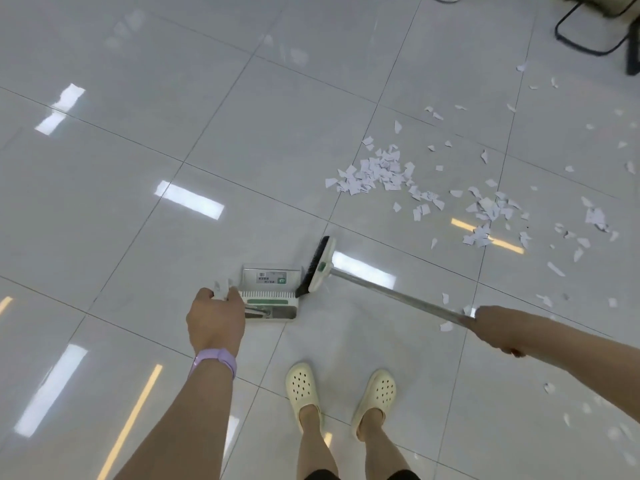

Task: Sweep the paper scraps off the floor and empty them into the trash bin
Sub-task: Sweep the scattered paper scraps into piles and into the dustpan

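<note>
While scraps litter right of frame — left hand grips dustpan, right hand grips broom — sweeping barely begun, bin unseen.

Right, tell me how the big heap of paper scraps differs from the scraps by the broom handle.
The dense heap of white paper scraps is piled and overlapping, lying beyond the black-bristled broom head; the few loose white scraps near the metal broom handle lie singly, spread apart, closer to the right hand. Both sets are torn white paper on the glossy tiled floor, still unswept.
</note>
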The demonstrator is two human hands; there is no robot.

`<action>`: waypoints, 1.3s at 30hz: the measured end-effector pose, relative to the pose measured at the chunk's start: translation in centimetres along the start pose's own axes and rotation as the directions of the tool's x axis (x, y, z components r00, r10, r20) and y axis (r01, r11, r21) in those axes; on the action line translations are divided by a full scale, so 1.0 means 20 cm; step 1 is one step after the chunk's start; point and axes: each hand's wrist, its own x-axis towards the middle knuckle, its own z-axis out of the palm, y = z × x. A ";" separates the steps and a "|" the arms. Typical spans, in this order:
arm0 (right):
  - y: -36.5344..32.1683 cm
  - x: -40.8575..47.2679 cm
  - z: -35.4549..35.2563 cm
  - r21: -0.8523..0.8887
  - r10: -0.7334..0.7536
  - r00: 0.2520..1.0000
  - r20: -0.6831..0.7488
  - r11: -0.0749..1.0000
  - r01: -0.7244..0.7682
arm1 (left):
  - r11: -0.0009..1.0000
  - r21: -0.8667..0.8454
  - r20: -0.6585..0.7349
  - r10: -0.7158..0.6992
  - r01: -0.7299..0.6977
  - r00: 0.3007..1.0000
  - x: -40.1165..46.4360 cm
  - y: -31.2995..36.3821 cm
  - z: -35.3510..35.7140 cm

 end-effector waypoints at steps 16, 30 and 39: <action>0.16 0.53 0.23 -0.221 -0.100 0.990 -0.098 0.972 0.076 | 0.996 0.080 -0.102 0.046 -0.038 0.994 -0.15 0.03 0.04; 1.22 0.54 0.16 -0.238 0.282 0.938 -0.203 0.915 -0.326 | 0.995 0.099 -0.117 0.035 -0.024 0.992 -0.40 0.08 0.10; 1.94 0.08 0.09 -0.016 0.457 0.829 -0.322 0.873 -0.488 | 0.963 0.153 0.169 0.194 -0.221 0.966 -0.98 0.22 0.44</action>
